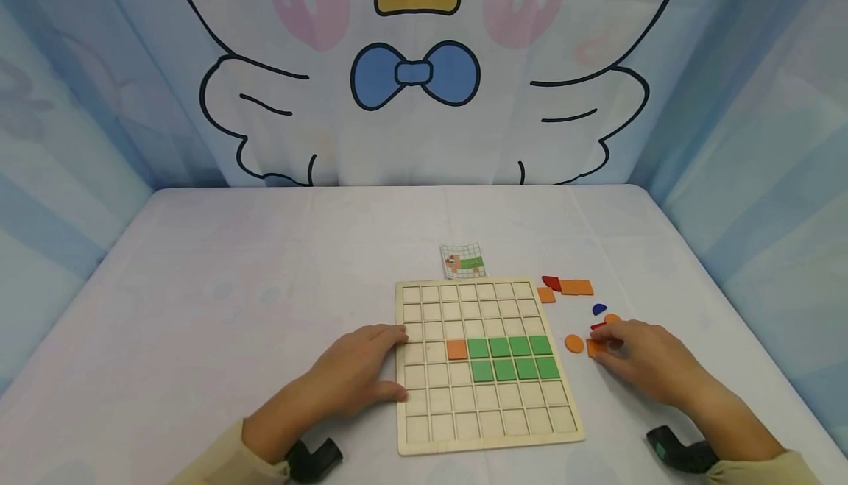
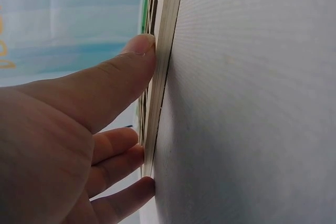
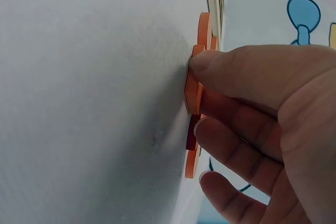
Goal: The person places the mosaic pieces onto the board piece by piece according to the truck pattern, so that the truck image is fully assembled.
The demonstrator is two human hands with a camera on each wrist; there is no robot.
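Note:
A wooden grid board (image 1: 433,426) lies on the table, with two rows of green square tiles (image 1: 501,370) and one orange square tile (image 1: 457,349) in its cells. My left hand (image 1: 351,367) rests against the board's left edge, thumb and fingers spread along it; the left wrist view has the thumb (image 2: 139,53) on that edge. To the right of the board, my right hand (image 1: 652,363) pinches an orange tile (image 3: 194,85) at table level. Part of this tile is hidden behind the fingers. Close by lie an orange round piece (image 1: 574,344) and a red piece (image 3: 192,132).
Behind the board lies a small picture card (image 1: 464,260) with a gridded figure. Orange rectangles (image 1: 576,288), a dark red piece (image 1: 551,282), another orange tile (image 1: 546,294) and a blue half-round piece (image 1: 599,309) are scattered at the board's right. A printed curtain hangs behind the table.

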